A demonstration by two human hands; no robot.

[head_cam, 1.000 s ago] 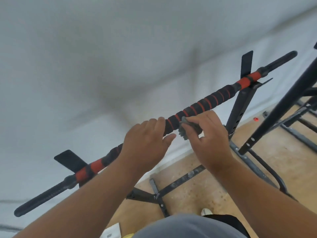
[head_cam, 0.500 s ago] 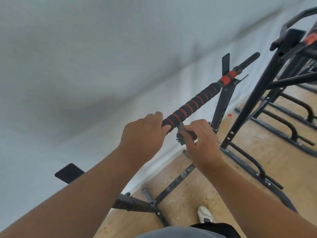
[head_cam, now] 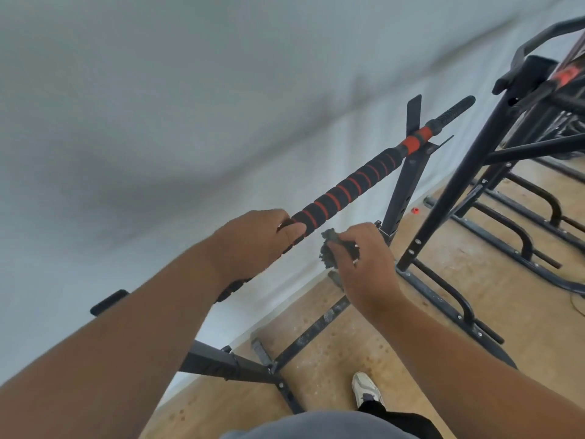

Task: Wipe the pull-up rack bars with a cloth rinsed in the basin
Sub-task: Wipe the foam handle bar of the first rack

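The left hand grips the pull-up bar (black foam, red rings). Just below the bar, clear of it, the right hand pinches a dark cloth.

Pull-up bar runs from near left to far right, in front of wall. Left hand on bar at its middle. Right hand just right of left hand, below bar, not touching it, cloth in fingers. Upright post under bar's far end. Second rack at right. Shoe on floor, near, below right hand.
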